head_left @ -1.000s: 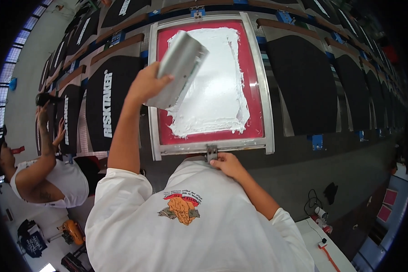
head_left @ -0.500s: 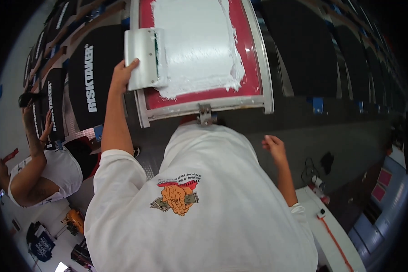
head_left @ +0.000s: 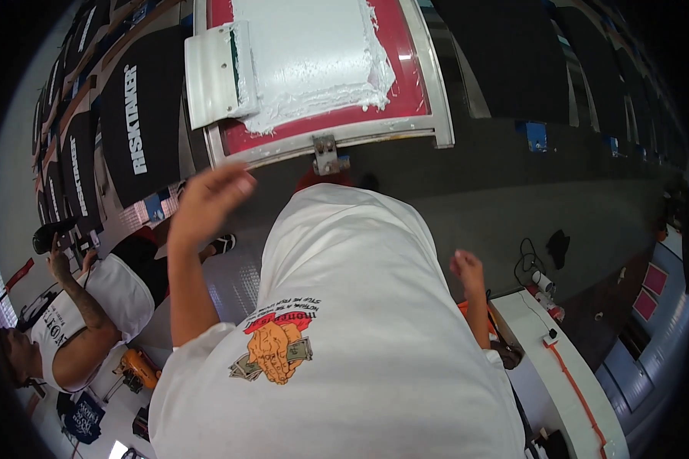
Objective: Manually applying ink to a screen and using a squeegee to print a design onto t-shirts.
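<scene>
A screen-printing frame (head_left: 441,115) with a red mesh (head_left: 409,76) is in front of me, and thick white ink (head_left: 306,61) covers the middle of the mesh. A wide metal squeegee (head_left: 209,80) with a green blade lies at the screen's left side, its blade edge in the ink. My left hand (head_left: 210,199) is in the air just short of the screen's near left corner, off the squeegee. It is empty, with the fingers stretched out and slightly blurred. Low at my right side hangs my right hand (head_left: 468,271), fingers curled, with nothing visible in it.
Black fabric panels on boards stand left and right; one left panel (head_left: 136,115) bears white lettering. A metal clamp (head_left: 327,155) sits at the screen's near edge. At the left, another person (head_left: 111,298) holds a black tool (head_left: 53,236). A white table (head_left: 543,359) with an orange cable is behind me, right.
My left hand has let go of the squeegee and drawn back toward me. My right hand has dropped slightly, its fingers more curled. The other person has shifted, and the whole view has moved.
</scene>
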A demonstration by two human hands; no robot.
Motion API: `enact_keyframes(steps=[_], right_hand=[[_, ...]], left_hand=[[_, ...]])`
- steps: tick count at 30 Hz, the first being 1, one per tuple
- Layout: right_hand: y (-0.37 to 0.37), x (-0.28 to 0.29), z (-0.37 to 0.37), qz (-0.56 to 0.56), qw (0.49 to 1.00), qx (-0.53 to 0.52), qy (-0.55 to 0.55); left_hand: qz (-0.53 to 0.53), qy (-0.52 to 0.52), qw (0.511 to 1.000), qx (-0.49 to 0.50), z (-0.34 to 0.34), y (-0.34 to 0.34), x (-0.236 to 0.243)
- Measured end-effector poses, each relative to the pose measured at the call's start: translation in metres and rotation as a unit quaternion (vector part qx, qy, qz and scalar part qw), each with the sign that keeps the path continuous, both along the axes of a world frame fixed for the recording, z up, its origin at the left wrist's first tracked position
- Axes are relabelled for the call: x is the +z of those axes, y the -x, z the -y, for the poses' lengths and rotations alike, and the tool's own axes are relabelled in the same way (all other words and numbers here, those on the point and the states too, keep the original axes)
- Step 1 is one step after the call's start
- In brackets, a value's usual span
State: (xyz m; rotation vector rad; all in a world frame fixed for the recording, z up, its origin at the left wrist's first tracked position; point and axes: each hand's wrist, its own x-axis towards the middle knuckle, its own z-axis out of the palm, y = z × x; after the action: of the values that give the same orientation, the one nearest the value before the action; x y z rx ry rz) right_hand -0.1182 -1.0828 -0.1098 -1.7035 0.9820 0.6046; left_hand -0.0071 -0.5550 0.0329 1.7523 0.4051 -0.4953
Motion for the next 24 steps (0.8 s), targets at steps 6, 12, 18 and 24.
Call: enact_keyframes(steps=[6, 12, 18, 24], right_hand=[[-0.076, 0.126, -0.099, 0.216, 0.911, 0.316, -0.153], [-0.064, 0.186, -0.136, 0.246, 0.774, 0.562, -0.154], [-0.048, 0.215, -0.134, 0.197, 0.695, 0.584, -0.371], [-0.01, 0.202, -0.167, 0.14, 0.683, 0.605, -0.385]], left_hand=[[0.009, 0.04, 0.97, -0.24, 0.071, 0.086, 0.009], [0.035, 0.064, 0.985, -0.154, 0.075, 0.133, 0.023], [0.091, 0.221, 0.945, -0.222, 0.037, 0.172, 0.041], [0.022, 0.168, 0.967, -0.188, 0.025, 0.221, 0.037]])
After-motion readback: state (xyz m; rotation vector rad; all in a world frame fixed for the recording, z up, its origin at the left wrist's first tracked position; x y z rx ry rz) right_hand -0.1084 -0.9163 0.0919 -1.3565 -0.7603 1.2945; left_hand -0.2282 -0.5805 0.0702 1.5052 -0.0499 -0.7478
